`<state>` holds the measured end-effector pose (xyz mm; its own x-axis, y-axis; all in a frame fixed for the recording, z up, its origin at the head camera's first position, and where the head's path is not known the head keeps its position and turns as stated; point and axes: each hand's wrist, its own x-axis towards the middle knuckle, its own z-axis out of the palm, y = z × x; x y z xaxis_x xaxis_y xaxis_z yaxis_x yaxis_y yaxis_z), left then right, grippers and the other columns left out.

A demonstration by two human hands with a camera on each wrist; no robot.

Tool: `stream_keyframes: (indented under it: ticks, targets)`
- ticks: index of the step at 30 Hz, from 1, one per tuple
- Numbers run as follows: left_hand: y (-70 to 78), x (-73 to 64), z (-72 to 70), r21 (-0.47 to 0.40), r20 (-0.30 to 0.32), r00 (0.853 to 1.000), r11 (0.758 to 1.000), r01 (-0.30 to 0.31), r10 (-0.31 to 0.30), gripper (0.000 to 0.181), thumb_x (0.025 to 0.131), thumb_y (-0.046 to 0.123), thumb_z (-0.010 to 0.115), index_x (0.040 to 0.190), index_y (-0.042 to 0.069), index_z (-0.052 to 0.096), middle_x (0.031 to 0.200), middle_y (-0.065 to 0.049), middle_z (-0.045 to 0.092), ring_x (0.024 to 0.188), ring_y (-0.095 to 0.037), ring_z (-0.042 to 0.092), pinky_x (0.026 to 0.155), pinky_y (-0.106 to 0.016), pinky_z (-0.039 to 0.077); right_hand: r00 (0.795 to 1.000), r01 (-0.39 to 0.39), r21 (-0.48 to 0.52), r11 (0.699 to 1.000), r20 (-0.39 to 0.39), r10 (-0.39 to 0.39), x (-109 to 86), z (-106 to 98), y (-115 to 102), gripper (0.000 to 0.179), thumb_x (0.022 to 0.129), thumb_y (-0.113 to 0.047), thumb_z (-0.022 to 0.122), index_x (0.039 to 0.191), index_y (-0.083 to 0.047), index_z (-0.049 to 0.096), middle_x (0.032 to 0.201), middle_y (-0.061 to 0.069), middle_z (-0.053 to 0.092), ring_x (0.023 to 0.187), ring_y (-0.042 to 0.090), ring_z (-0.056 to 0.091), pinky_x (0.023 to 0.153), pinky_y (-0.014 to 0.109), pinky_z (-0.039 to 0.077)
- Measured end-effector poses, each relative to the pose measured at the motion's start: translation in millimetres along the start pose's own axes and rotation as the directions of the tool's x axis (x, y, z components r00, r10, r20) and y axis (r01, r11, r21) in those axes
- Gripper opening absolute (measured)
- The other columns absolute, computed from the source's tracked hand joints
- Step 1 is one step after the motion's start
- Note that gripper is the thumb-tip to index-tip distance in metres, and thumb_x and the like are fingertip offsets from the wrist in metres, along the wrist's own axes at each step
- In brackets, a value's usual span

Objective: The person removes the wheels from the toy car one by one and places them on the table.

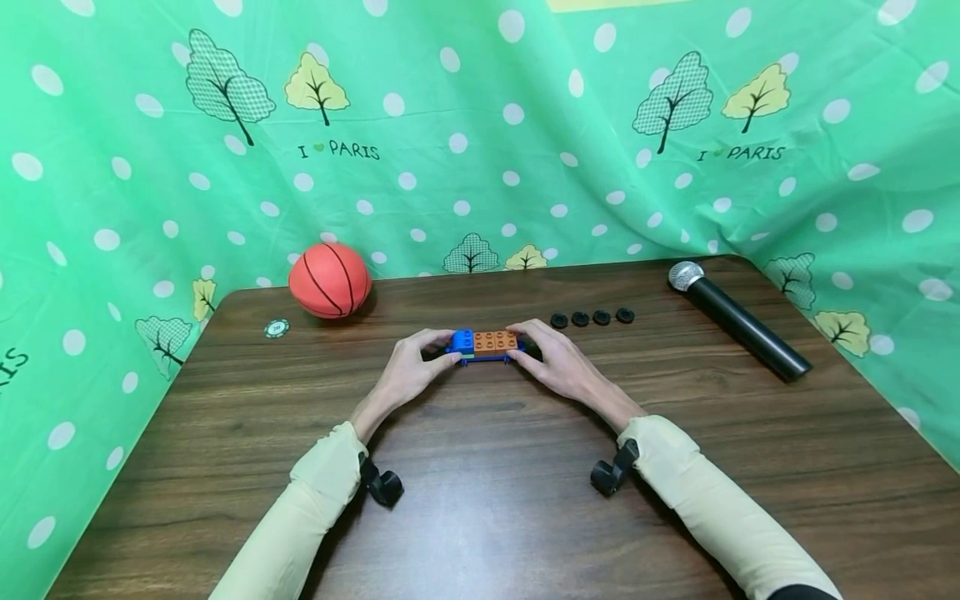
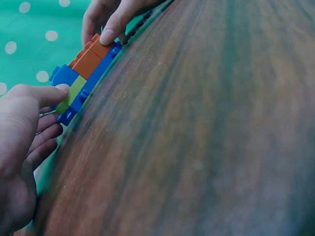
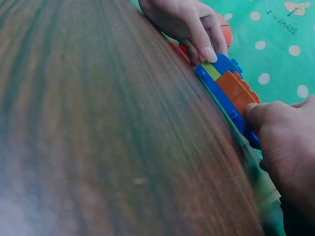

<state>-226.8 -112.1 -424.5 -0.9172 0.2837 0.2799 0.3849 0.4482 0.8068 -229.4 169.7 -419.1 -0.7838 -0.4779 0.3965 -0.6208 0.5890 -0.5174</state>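
Between my two hands stands a toy truck of building blocks (image 1: 493, 342), at the middle of the table. Its long blue base (image 2: 91, 83) carries orange studded bricks (image 3: 236, 88), a blue brick (image 1: 462, 340) and a lime green brick (image 2: 71, 95) under the blue one. My left hand (image 1: 411, 364) pinches the blue and green end, thumb on the near side. At the orange end, my right hand (image 1: 558, 360) grips with its thumb on the near face. The fingers behind the truck are partly hidden in the head view.
Several small black wheels (image 1: 602, 317) lie in a row behind my right hand. A black microphone (image 1: 738, 321) with a silver head lies at the right. An orange-red basketball (image 1: 330, 281) and a poker chip (image 1: 276, 328) are at the back left. A green curtain (image 1: 465, 167) hangs behind the table.
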Motion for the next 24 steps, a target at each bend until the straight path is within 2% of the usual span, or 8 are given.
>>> stream_keyframes:
  ticks: [6, 24]
  targets:
    - [1.5, 0.5, -0.2, 0.031, 0.021, 1.0, 1.0, 0.006, -0.006, 0.039, 0.095, 0.016, 0.077, 0.131, 0.002, 0.07, 0.117, -0.013, 0.071, 0.11, -0.027, 0.065, 0.099, -0.046, 0.05, 1.0, -0.021, -0.006, 1.0, 0.016, 0.021, -0.1, 0.7, 0.8, 0.04, 0.101, -0.02, 0.07, 0.137, -0.005, 0.061, 0.129, 0.012, 0.064, 0.118, 0.029, 0.063, 0.096, 0.051, 0.052]
    - [2.9, 1.9, -1.7, 0.025, 0.044, 0.999, 0.999, 0.024, -0.025, 0.045, 0.092, 0.016, 0.08, 0.132, 0.0, 0.068, 0.119, -0.014, 0.071, 0.111, -0.028, 0.065, 0.099, -0.046, 0.05, 0.996, -0.081, 0.006, 0.997, 0.047, 0.081, 0.4, 0.7, -1.0, 0.05, 0.101, -0.02, 0.071, 0.145, -0.004, 0.054, 0.131, 0.014, 0.062, 0.12, 0.031, 0.061, 0.098, 0.052, 0.05]
